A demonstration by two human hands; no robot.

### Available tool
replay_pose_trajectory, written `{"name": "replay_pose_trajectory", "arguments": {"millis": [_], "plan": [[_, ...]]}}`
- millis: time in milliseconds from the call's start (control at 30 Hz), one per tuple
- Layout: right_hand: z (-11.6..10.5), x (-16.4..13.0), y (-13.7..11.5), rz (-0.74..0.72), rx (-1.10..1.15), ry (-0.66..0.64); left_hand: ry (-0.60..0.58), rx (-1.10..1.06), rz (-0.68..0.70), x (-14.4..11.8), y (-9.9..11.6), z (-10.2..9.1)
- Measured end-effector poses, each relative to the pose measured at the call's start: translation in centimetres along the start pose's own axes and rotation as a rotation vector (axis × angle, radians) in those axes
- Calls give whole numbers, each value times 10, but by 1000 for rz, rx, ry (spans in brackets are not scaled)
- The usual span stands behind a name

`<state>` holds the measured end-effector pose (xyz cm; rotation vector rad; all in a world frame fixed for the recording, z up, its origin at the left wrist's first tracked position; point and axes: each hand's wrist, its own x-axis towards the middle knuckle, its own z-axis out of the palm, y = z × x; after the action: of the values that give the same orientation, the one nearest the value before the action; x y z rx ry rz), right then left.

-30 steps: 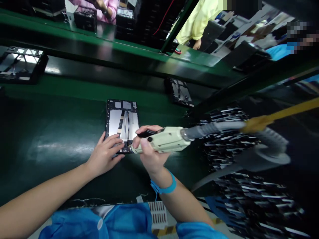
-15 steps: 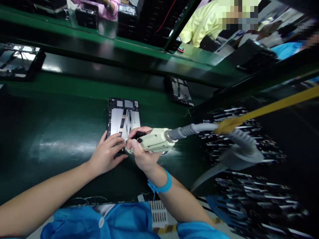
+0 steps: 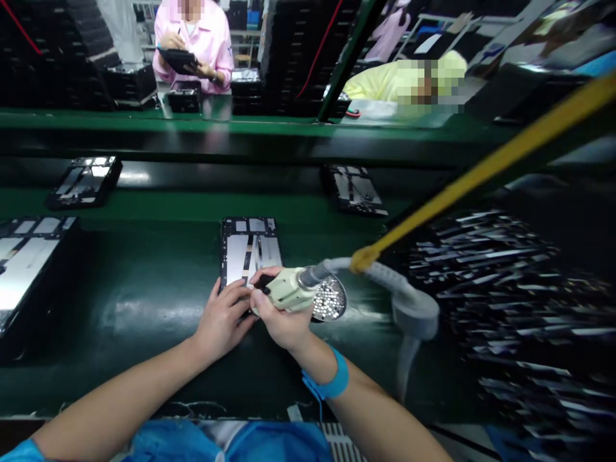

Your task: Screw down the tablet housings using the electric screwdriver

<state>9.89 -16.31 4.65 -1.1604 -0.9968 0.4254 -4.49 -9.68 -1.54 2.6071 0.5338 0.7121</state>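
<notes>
An open tablet chassis (image 3: 250, 247) with silver plates and ribbon cables lies on the dark green bench (image 3: 135, 282) in front of me. My left hand (image 3: 224, 319) rests flat on its near edge, fingers spread. My right hand (image 3: 279, 314) grips a cream electric screwdriver (image 3: 287, 290), its tip down at the chassis' near right corner. A grey hose (image 3: 385, 282) and a yellow cord (image 3: 481, 170) run from the tool up to the right. A small dish of screws (image 3: 331, 300) sits just right of the tool.
More open chassis lie on the belt: one at far left (image 3: 29, 256), one behind it (image 3: 84, 179), one at back right (image 3: 356, 189). A stack of dark trays (image 3: 505, 289) fills the right side. A person in pink (image 3: 192, 45) and a person in yellow (image 3: 399, 80) work beyond the far rail.
The view has tilted up and levelled. My right hand has drawn the screwdriver closer to the chassis' near edge beside my left hand, and the dish of screws has come into sight.
</notes>
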Motion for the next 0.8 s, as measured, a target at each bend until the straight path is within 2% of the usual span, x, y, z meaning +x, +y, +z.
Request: {"name": "replay_pose_trajectory", "arguments": {"millis": [67,133,233,367,467,533,600,700,800], "plan": [[-11,8,-7,-3,44,49,-1,34,8,5,-8,0],[-29,17,-15,-37,73,137,-23,95,-24,23,-24,0],[-65,29,-21,-99,34,254,-37,209,-130,72,-62,-4],[-114,33,-10,-109,-145,347,-3,279,-217,147,-114,-15],[-139,29,-2,-106,-237,375,5,316,-278,184,-130,-20],[-149,26,-4,-100,-262,363,-5,317,-288,203,-126,-13],[-153,23,-10,-107,-293,365,-41,287,-270,225,-112,2],[-154,20,-21,-130,-393,376,-127,201,-252,268,-81,42],[-154,15,-24,-137,-461,323,-204,101,-302,319,-51,90]]}}
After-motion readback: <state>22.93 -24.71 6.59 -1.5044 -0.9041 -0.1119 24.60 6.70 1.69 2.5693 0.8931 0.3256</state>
